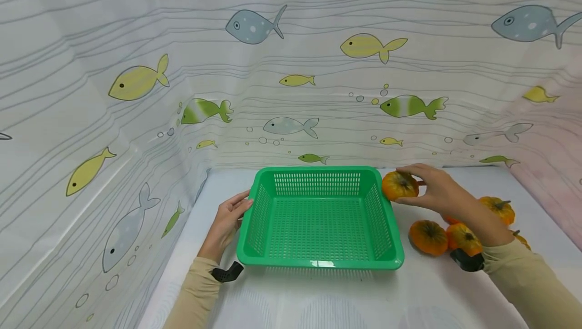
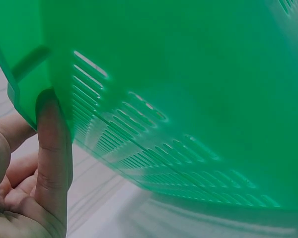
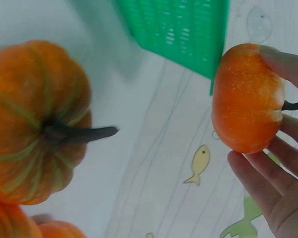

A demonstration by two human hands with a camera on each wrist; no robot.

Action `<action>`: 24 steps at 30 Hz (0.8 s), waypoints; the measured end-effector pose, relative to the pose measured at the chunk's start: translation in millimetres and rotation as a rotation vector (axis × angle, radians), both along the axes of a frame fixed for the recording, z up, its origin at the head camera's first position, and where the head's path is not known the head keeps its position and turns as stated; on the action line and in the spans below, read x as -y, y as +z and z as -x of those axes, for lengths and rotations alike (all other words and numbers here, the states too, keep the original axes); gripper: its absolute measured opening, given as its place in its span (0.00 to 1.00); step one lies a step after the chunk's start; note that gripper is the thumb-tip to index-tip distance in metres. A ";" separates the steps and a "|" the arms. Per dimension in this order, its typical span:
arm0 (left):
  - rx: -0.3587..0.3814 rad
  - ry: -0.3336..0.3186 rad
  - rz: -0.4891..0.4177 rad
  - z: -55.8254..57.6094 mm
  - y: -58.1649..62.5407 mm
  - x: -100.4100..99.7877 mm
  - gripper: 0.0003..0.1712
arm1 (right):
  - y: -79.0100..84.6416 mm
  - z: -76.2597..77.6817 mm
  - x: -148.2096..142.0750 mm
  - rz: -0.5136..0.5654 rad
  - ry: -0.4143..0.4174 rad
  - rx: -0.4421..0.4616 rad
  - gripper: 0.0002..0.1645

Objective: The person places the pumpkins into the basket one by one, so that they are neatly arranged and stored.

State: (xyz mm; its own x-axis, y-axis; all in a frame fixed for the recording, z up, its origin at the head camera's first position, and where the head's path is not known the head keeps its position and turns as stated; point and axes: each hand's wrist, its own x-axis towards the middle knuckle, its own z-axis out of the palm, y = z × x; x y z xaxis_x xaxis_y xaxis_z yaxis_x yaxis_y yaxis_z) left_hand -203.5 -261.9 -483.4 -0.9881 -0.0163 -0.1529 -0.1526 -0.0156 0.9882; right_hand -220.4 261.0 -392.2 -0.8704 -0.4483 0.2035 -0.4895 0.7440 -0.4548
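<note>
A green plastic basket (image 1: pixel 318 228) with slotted walls holds nothing inside. My left hand (image 1: pixel 227 220) grips its left rim; in the left wrist view the fingers (image 2: pixel 52 163) lie against the basket's slotted wall (image 2: pixel 188 89). Thumb and fingers of my right hand (image 1: pixel 434 187) hold a small orange pumpkin (image 1: pixel 400 185) at the basket's right rim. Seen from the right wrist, this pumpkin (image 3: pixel 248 99) has its dark stem toward the palm, and its far side overlaps the basket's edge (image 3: pixel 179 29).
Several more orange pumpkins lie on the white table right of the basket, among them one at the front left (image 1: pixel 428 238) and one farther back (image 1: pixel 497 209). My right forearm partly hides them. A fish-patterned curtain (image 1: pixel 295 101) rises behind the table and along its sides.
</note>
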 end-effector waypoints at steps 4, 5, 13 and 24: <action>-0.010 -0.002 0.002 -1.2 0.0 -0.4 0.33 | 3.5 0.7 8.3 0.009 0.024 -0.005 0.45; -0.011 0.000 0.003 -1.3 0.0 -0.4 0.33 | 4.7 0.7 10.5 0.009 0.029 -0.004 0.45; -0.010 0.007 -0.002 -4.5 0.3 -0.4 0.33 | 11.1 4.3 33.3 0.038 0.068 0.037 0.44; -0.012 -0.011 -0.017 -2.7 3.4 -0.7 0.33 | 14.5 14.4 69.1 0.017 0.195 -0.009 0.42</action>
